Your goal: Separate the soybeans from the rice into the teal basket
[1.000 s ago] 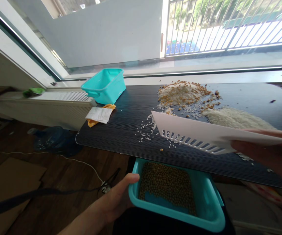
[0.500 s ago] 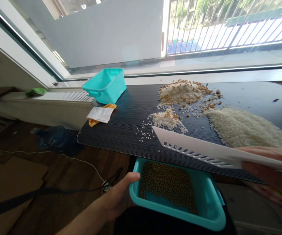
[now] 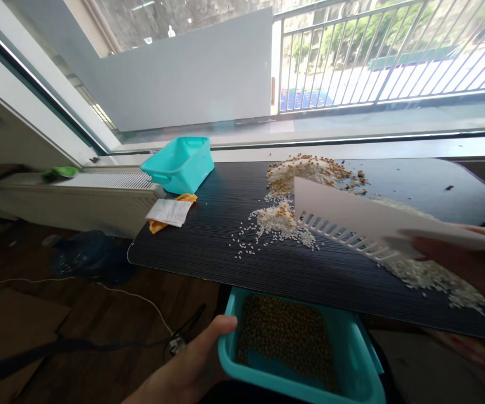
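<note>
My left hand (image 3: 192,365) grips the near left rim of a teal tub (image 3: 364,381) holding yellow-brown beans (image 3: 286,342), kept below the front edge of the black table (image 3: 225,247). My right hand (image 3: 465,266) is closed on a white slotted scoop (image 3: 351,216), held tilted above the table with its front corner over a small heap of rice and beans (image 3: 278,221). Behind it lies a bigger mixed pile (image 3: 292,168). A stretch of plain white rice (image 3: 431,278) shows under the scoop at the right.
A second teal tub (image 3: 179,163) stands at the table's far left corner, next to a white packet (image 3: 169,212) on an orange cloth. A radiator shelf (image 3: 99,179) runs to the left. Cables and cardboard lie on the wooden floor (image 3: 78,314). A window spans the back.
The scoop has lifted and swung back and right, from the table's front edge to above the small heap. A small heap of rice and beans now lies bare. The left hand and tub barely moved.
</note>
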